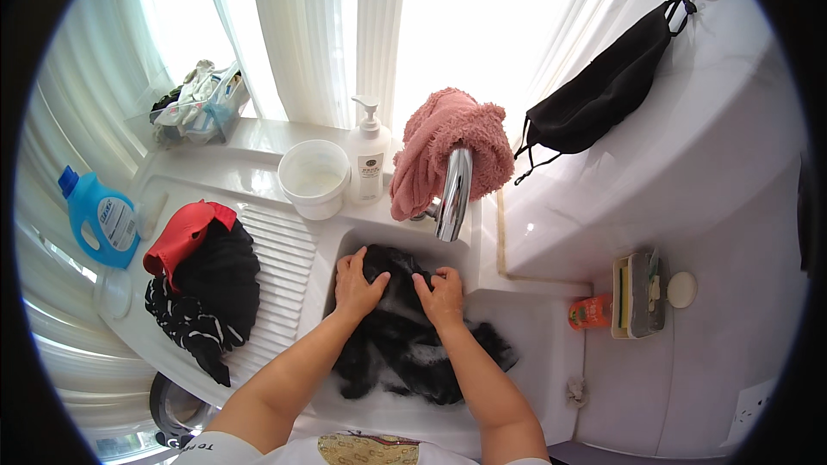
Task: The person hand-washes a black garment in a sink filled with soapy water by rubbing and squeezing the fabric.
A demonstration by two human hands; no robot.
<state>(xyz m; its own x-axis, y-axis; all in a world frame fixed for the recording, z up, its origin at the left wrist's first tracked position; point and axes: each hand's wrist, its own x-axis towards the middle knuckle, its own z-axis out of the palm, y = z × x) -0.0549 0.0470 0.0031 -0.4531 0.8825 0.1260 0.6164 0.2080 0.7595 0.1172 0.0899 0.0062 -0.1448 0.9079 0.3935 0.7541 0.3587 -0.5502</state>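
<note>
A wet black garment (409, 340) lies bunched in the white sink (551, 353), with soapy foam and water around it. Its far end is gripped by my left hand (357, 286), fingers curled over the cloth near the sink's far left corner. My right hand (441, 296) pinches another fold a little to the right, the thumb pressed toward the fingers. Between the two hands a stretch of the cloth is bunched. Just beyond them curves the chrome faucet (454, 198), with a fuzzy pink towel (448, 133) draped over its base.
On the ribbed washboard (280, 250) at left rest dark clothes (220, 280) and a red cap-like piece (185, 237). A blue detergent bottle (102, 220) stands farther left. Behind are a white tub (314, 181) and pump bottle (369, 155). A wall caddy (639, 293) hangs at right.
</note>
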